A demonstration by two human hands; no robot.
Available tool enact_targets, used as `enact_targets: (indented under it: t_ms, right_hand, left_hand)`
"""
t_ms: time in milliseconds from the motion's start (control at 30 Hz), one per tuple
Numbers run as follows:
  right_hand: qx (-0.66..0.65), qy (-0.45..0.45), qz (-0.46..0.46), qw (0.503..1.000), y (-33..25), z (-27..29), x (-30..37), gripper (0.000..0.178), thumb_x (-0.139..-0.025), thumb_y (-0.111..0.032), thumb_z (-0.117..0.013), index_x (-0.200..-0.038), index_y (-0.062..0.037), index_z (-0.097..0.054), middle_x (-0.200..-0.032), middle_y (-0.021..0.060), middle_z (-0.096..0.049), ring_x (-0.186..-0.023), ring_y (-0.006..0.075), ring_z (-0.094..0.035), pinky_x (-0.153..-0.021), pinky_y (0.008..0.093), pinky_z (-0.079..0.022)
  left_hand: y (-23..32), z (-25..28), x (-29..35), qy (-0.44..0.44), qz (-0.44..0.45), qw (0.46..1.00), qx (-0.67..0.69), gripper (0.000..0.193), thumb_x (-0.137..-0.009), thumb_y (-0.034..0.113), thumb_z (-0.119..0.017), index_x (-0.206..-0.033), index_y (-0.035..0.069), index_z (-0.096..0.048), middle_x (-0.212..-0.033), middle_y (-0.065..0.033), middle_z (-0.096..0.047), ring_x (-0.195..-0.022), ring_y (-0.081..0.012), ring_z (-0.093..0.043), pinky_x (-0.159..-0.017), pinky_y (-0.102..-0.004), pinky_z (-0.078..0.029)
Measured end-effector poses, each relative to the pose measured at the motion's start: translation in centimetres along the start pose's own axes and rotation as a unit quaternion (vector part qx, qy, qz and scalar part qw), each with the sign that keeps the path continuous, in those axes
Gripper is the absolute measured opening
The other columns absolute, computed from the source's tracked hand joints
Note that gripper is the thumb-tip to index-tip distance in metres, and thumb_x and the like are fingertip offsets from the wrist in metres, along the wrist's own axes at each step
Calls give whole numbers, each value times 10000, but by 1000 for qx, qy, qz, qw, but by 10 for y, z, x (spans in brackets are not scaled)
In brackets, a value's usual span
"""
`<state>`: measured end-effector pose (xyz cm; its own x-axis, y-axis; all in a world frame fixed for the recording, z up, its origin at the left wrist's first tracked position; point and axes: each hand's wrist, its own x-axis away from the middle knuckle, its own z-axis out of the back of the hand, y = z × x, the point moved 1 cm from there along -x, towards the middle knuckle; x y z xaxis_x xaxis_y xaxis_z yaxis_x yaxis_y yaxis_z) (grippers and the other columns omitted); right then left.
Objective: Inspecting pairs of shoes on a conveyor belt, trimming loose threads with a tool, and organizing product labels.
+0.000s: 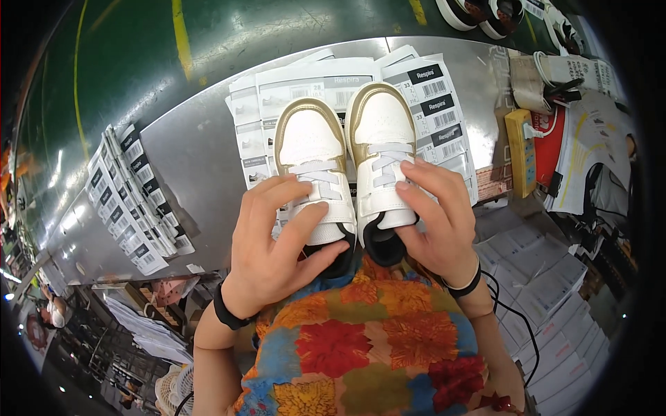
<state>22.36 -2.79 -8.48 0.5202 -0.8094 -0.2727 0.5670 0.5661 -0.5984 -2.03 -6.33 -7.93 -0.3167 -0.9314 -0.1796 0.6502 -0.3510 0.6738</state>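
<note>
Two white sneakers with gold trim and pale laces lie side by side in front of me, toes pointing away. My left hand (277, 239) rests on the left sneaker (310, 139), its fingers spread over the strap and tongue and the thumb by the black-lined opening. On the right sneaker (380, 125), my right hand (440, 215) has fingertips at the laces and strap, with the thumb near the collar. Beneath the shoes are sheets of printed labels (437, 104), partly hidden by them.
A bundle of label sheets (132, 201) lies on the metal table (201, 152) at left. Beyond runs a green surface (257, 31) with more shoes (479, 14) at far right. A yellow power strip (520, 152) hangs by the right edge; stacked white boxes (541, 277) stand below.
</note>
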Motion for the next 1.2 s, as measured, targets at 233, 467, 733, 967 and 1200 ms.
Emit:
enact_targets:
  t_ms: [233, 467, 733, 967, 1200]
  right_hand:
    - [-126, 151, -64, 978, 4, 5, 15, 370, -775, 128, -638, -1092, -20, -519, -1172, 254, -634, -934, 286, -649, -807, 357, -531]
    - [-277, 215, -42, 936, -11, 10, 20, 442, -816, 55, -690, -1167, -34, -438, -1200, 286, -589, -906, 264, -631, -792, 334, -521]
    - [-418, 98, -131, 894, -20, 34, 0, 395, -723, 41, -733, -1087, 6, -584, -1139, 234, -613, -1006, 287, -638, -853, 342, -513]
    - [-222, 30, -86, 971, -28, 74, -9, 296, -685, -46, -778, -973, -18, -713, -924, 111, -654, -716, 182, -630, -605, 267, -489]
    - [-11, 30, 16, 999, -44, 81, -14, 199, -664, -69, -731, -860, -36, -716, -829, 99, -675, -696, 230, -662, -652, 355, -574]
  left_hand:
    - [11, 1, -23, 86, 60, 975, 194, 442, -715, 112, -819, -1093, 4, -618, -1199, -202, -593, -1063, -328, -595, -884, -377, -490]
    - [21, -16, -46, 25, 155, 869, 470, 898, -816, 205, -775, -1458, -38, -196, -1428, -219, -396, -1252, -294, -507, -1022, -386, -420]
    - [39, -5, -67, -12, 197, 830, 521, 1011, -792, 172, -762, -1484, -24, -52, -1400, -215, -361, -1289, -279, -435, -1059, -414, -385]
    - [50, -8, -71, 37, 216, 859, 463, 1094, -653, 320, -828, -1492, 10, -198, -1396, -201, -418, -1269, -304, -481, -1045, -422, -421]
    - [59, -5, -70, 34, 219, 866, 448, 1042, -655, 300, -808, -1467, -27, -241, -1383, -212, -435, -1265, -303, -478, -1050, -427, -404]
